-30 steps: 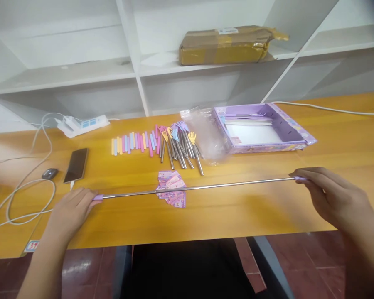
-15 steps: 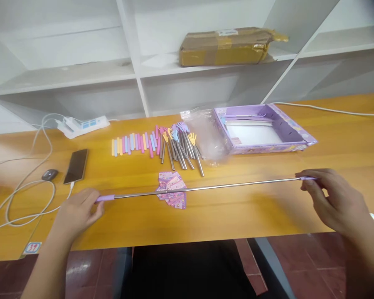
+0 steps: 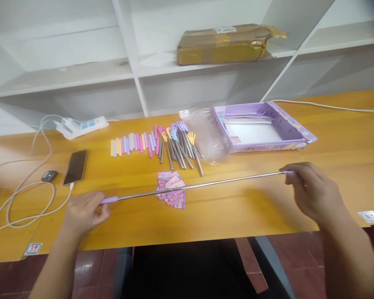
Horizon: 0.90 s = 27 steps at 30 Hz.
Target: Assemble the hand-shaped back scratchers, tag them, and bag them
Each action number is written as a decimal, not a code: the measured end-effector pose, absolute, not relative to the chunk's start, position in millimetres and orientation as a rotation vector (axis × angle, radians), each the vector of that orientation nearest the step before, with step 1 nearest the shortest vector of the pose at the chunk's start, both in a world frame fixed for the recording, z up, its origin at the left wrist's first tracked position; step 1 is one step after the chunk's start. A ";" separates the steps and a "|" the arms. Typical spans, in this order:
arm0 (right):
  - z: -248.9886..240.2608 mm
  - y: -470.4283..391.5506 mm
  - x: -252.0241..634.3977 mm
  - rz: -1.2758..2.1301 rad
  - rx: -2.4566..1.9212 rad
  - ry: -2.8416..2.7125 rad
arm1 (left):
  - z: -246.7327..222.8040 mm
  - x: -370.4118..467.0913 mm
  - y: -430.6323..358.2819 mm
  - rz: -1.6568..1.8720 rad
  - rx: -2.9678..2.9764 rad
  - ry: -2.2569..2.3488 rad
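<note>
Right hand (image 3: 311,191) and left hand (image 3: 84,212) are drawing closer since the earlier frame. Head view: left, mostly curled, is gripping purple handle (image 3: 110,199), left of cards (image 3: 176,200); right, half-curled, is pinching purple tip (image 3: 289,172), right of cards; metal rod (image 3: 218,182) is crossing over cards.

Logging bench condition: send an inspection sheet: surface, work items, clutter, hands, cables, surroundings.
Surface: wooden table, stickers along front edge
Work items: metal rod held above cards; scratchers piled behind, coloured tubes beside them
Clutter: plastic bag beside purple box; phone, small black gadget at left
Hands: left hand holds purple handle of metal rod; right hand pinches its other end
Cables: white cable plugged into phone; another at right rear
Surroundings: taped carton on shelf
</note>
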State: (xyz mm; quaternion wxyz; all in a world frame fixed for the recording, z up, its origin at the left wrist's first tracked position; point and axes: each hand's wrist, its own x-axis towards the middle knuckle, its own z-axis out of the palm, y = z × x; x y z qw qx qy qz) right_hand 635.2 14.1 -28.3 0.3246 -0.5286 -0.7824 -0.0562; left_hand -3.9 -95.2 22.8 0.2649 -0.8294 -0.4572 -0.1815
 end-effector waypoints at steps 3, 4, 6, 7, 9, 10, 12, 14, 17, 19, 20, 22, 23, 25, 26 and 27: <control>-27.8 2.1 573.7 -0.067 -1.247 -2.203 | 10.2 45.9 -92.2 -0.624 -2.260 -1.288; -27.7 -7.7 547.6 -0.075 -1.209 -2.246 | 4.9 66.4 -92.4 -0.687 -2.276 -1.297; -27.7 -32.5 495.8 0.006 -1.077 -2.378 | -5.7 105.7 -94.5 -0.797 -2.364 -1.268; -27.8 -44.8 473.6 0.024 -1.034 -2.417 | -10.6 121.9 -96.0 -0.830 -2.408 -1.259; -27.7 -63.4 442.9 0.019 -1.005 -2.449 | -18.4 144.0 -99.0 -0.895 -2.446 -1.298; -27.6 -68.4 435.2 0.015 -0.994 -2.471 | -21.2 149.7 -100.1 -0.904 -2.460 -1.322; -27.8 -70.5 431.6 0.002 -0.989 -2.503 | -25.3 153.2 -101.2 -0.888 -2.483 -1.369; -29.3 -66.3 435.9 -0.006 -0.998 -2.526 | -27.8 151.6 -100.9 -0.850 -2.499 -1.417; -33.2 -60.2 439.4 0.024 -1.009 -2.571 | -29.8 149.3 -99.2 -0.779 -2.495 -1.484; -35.1 -59.1 437.0 0.063 -1.003 -2.604 | -30.0 149.3 -98.1 -0.730 -2.474 -1.509; -35.3 -59.0 435.1 0.081 -0.998 -2.613 | -29.8 149.5 -97.8 -0.710 -2.463 -1.520; -34.5 -58.5 431.8 0.106 -0.983 -2.622 | -29.3 149.1 -97.6 -0.680 -2.450 -1.539; -33.8 -57.9 430.8 0.116 -0.972 -2.620 | -28.9 148.5 -97.6 -0.665 -2.450 -1.548; -32.5 -56.0 430.0 0.136 -0.941 -2.617 | -27.8 146.6 -97.9 -0.625 -2.453 -1.571; -32.3 -54.7 430.0 0.146 -0.927 -2.614 | -27.1 145.5 -98.2 -0.602 -2.453 -1.585; -32.4 -53.5 430.0 0.151 -0.912 -2.607 | -26.1 144.6 -98.5 -0.576 -2.452 -1.601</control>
